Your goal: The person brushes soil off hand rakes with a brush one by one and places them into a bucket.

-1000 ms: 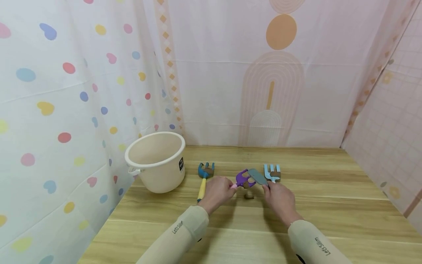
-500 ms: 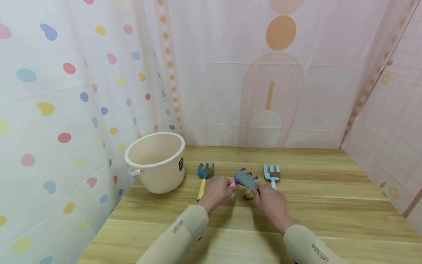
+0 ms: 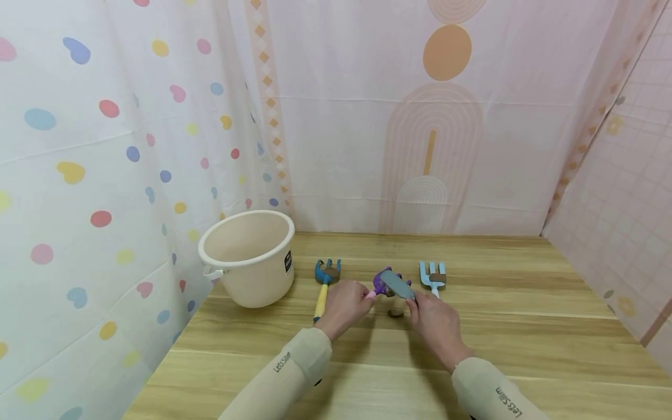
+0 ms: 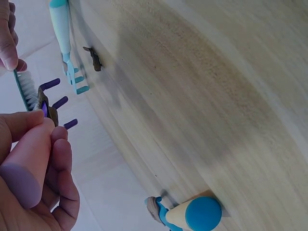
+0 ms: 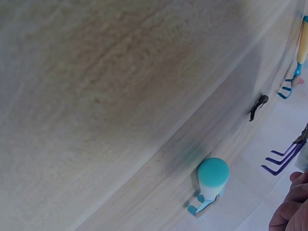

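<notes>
Left wrist: left hand (image 4: 61, 187) grips a three-pronged rake (image 4: 32, 154), right hand (image 4: 6, 42) a bristled brush (image 4: 27, 90); wood-grained desk (image 4: 207, 101) ends beyond both.

In the head view, we find part of the purple rake (image 3: 378, 282) hidden beneath the brush (image 3: 397, 284). The left hand (image 3: 344, 305) hides most of the rake's handle; the right hand (image 3: 437, 325) covers the brush's near end and the near end of the right fork (image 3: 426, 280). We cannot see the bucket's (image 3: 261, 284) bottom or read its label (image 3: 288, 261). The dark scrap (image 3: 396, 313) on the worktop (image 3: 525, 326) is too small for us to identify.
</notes>
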The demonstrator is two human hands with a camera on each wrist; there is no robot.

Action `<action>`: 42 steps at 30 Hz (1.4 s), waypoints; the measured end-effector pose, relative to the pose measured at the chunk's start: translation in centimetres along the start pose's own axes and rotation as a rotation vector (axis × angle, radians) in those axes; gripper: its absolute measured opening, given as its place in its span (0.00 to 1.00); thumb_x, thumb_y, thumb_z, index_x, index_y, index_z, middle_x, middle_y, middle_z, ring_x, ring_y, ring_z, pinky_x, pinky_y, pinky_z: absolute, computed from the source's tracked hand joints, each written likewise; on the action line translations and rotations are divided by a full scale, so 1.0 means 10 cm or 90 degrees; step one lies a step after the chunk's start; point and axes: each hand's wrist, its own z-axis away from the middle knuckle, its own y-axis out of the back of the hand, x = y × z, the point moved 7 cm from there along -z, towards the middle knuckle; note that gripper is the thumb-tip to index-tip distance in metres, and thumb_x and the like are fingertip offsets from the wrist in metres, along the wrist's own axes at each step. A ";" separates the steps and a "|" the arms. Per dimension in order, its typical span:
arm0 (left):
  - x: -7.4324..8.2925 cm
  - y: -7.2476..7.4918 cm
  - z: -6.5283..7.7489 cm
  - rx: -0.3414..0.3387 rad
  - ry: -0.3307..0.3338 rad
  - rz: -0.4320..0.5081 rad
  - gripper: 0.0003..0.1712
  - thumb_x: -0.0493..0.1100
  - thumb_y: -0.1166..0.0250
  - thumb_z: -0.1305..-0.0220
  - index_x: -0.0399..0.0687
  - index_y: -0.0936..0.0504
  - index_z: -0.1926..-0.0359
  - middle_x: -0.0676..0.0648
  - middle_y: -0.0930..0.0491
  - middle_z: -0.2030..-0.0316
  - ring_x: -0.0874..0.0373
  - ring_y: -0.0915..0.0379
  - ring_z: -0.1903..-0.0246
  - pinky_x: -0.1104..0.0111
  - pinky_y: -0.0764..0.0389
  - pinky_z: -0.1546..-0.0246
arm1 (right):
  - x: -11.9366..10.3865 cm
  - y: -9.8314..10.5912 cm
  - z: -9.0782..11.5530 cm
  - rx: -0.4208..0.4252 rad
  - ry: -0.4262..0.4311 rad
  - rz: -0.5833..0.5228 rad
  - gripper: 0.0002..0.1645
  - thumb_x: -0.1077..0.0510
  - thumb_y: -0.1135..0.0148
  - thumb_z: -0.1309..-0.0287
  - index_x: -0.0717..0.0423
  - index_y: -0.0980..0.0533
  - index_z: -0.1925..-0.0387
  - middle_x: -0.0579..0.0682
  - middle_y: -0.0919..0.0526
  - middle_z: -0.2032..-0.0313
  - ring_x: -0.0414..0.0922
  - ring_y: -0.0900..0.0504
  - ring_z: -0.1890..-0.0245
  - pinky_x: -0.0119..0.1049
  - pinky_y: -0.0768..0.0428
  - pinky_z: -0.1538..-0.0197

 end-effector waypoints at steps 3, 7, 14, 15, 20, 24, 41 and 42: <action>0.00 0.01 0.00 0.004 -0.003 0.002 0.30 0.50 0.39 0.31 0.54 0.34 0.91 0.59 0.44 0.93 0.66 0.47 0.91 0.73 0.47 0.88 | 0.04 -0.01 -0.02 -0.012 -0.011 -0.009 0.12 0.52 0.38 0.34 0.58 0.19 0.59 0.54 0.16 0.69 0.48 0.21 0.78 0.42 0.27 0.80; -0.01 0.01 0.01 -0.003 0.006 0.007 0.27 0.50 0.38 0.32 0.53 0.29 0.90 0.59 0.42 0.93 0.66 0.46 0.90 0.73 0.47 0.88 | 0.19 -0.03 -0.03 -0.041 -0.051 -0.019 0.12 0.53 0.40 0.32 0.58 0.20 0.63 0.53 0.19 0.72 0.48 0.23 0.78 0.43 0.27 0.79; -0.01 0.00 0.02 -0.011 0.007 0.005 0.25 0.49 0.37 0.33 0.55 0.26 0.89 0.60 0.41 0.93 0.66 0.44 0.90 0.73 0.46 0.89 | 0.33 0.00 -0.04 -0.056 -0.079 -0.022 0.14 0.53 0.41 0.31 0.55 0.26 0.73 0.51 0.24 0.78 0.47 0.27 0.80 0.43 0.29 0.80; -0.01 0.00 0.02 -0.012 0.006 0.005 0.26 0.49 0.37 0.32 0.54 0.28 0.90 0.60 0.42 0.93 0.66 0.45 0.90 0.73 0.47 0.89 | 0.31 0.01 -0.04 -0.054 -0.074 -0.022 0.15 0.53 0.41 0.31 0.55 0.26 0.73 0.51 0.24 0.78 0.47 0.27 0.81 0.43 0.29 0.80; -0.04 -0.01 0.01 -0.025 0.019 0.030 0.32 0.50 0.40 0.30 0.53 0.38 0.92 0.59 0.45 0.94 0.66 0.49 0.91 0.73 0.49 0.89 | 0.10 0.05 -0.02 -0.012 -0.030 -0.035 0.12 0.52 0.39 0.33 0.55 0.23 0.69 0.52 0.20 0.75 0.47 0.24 0.80 0.43 0.29 0.81; -0.06 0.01 -0.01 -0.032 0.034 0.031 0.32 0.51 0.40 0.29 0.53 0.38 0.91 0.58 0.44 0.94 0.65 0.47 0.91 0.72 0.48 0.88 | -0.07 0.04 0.00 0.001 0.014 -0.038 0.11 0.52 0.38 0.34 0.56 0.20 0.62 0.53 0.18 0.71 0.49 0.21 0.78 0.45 0.27 0.80; 0.01 0.04 0.01 -0.033 0.017 0.041 0.33 0.51 0.41 0.29 0.54 0.38 0.92 0.59 0.45 0.95 0.67 0.50 0.92 0.74 0.51 0.89 | -0.02 0.01 0.01 0.000 -0.006 0.022 0.15 0.51 0.40 0.32 0.59 0.19 0.54 0.53 0.18 0.68 0.51 0.19 0.76 0.44 0.25 0.80; 0.01 0.04 0.01 -0.033 0.017 0.044 0.33 0.51 0.41 0.29 0.54 0.38 0.92 0.59 0.45 0.95 0.66 0.50 0.92 0.74 0.51 0.89 | -0.02 0.01 0.01 -0.002 -0.007 0.021 0.15 0.51 0.40 0.32 0.59 0.19 0.54 0.53 0.18 0.68 0.51 0.19 0.76 0.44 0.25 0.80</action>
